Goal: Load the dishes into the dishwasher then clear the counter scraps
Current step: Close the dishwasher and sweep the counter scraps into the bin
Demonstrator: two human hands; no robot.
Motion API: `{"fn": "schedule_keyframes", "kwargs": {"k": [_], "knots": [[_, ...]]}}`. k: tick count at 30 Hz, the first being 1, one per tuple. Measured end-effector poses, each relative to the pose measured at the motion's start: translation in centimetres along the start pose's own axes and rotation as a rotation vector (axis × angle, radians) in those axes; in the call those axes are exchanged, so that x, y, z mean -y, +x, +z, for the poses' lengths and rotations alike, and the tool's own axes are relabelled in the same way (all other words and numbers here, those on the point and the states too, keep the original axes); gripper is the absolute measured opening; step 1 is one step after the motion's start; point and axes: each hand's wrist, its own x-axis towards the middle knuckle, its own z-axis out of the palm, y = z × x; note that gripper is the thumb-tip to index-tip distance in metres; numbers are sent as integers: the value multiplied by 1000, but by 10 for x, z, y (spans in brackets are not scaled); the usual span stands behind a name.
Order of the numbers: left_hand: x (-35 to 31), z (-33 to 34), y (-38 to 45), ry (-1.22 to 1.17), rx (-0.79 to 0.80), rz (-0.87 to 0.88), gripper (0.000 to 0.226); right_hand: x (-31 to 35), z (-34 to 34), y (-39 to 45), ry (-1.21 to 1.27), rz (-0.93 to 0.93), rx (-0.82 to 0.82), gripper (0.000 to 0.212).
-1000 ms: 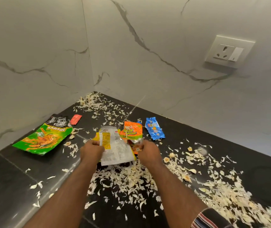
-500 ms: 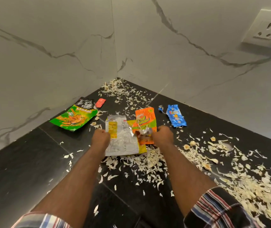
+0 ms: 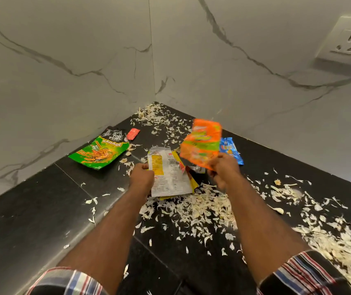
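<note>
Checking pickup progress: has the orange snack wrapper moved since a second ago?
Yes. The orange snack wrapper, held by the right hand, has risen off the black counter and now overlaps the blue wrapper.

five wrappers (image 3: 201, 145), two hands (image 3: 141, 177), one socket (image 3: 349, 42)

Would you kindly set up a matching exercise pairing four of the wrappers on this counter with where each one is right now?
Things:
1. orange packet
2. white and yellow packet
3. green packet
4. blue packet

Places:
A. flat on the counter by the left wall
B. raised above the counter in the right hand
C. on the counter behind the right hand
D. gripped at its edge by the left hand

Pairs: 1-B, 2-D, 3-A, 4-C
</note>
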Motion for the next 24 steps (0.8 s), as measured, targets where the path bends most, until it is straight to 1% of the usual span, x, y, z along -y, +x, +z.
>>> {"fn": "schedule_keyframes", "kwargs": {"k": [1, 2, 4, 6, 7, 8, 9, 10, 12, 14, 16, 17, 20, 22, 24], "knots": [[1, 2, 0, -8, 10, -4, 22, -4, 3, -5, -95, 12, 90, 33], [2, 5, 3, -32, 10, -1, 19, -9, 6, -10, -182, 14, 147, 35], [5, 9, 8, -26, -6, 24, 13, -20, 13, -15, -306, -15, 174, 38], [4, 10, 3, 32, -31, 70, 17, -27, 18, -18, -406, -57, 205, 38], [4, 11, 2, 50, -41, 85, 21, -29, 18, -17, -475, -91, 222, 33], [6, 11, 3, 63, -42, 95, 29, -28, 17, -15, -567, -146, 211, 26], [8, 11, 3, 68, -39, 89, 36, -25, 13, -10, -668, -217, 165, 18], [10, 11, 4, 74, -42, 83, 39, -22, 7, -5, -760, -277, 85, 18], [12, 13, 5, 115, -56, 67, 33, -11, -10, 9, -882, -339, -96, 26], [15, 16, 7, 146, -76, 57, 28, -2, -28, 25, -1016, -347, -197, 38], [18, 19, 10, 182, -85, 73, 26, 2, -42, 38, -1201, -295, -200, 50], [18, 20, 11, 202, -90, 80, 30, 4, -46, 45, -1277, -260, -176, 55], [19, 25, 13, 274, -118, 117, 34, 5, -49, 58, -1392, -163, -107, 59], [18, 28, 11, 305, -123, 135, 34, 4, -48, 61, -1473, -177, -121, 58], [16, 30, 10, 321, -129, 131, 35, 1, -49, 58, -1524, -248, -166, 57]]}}
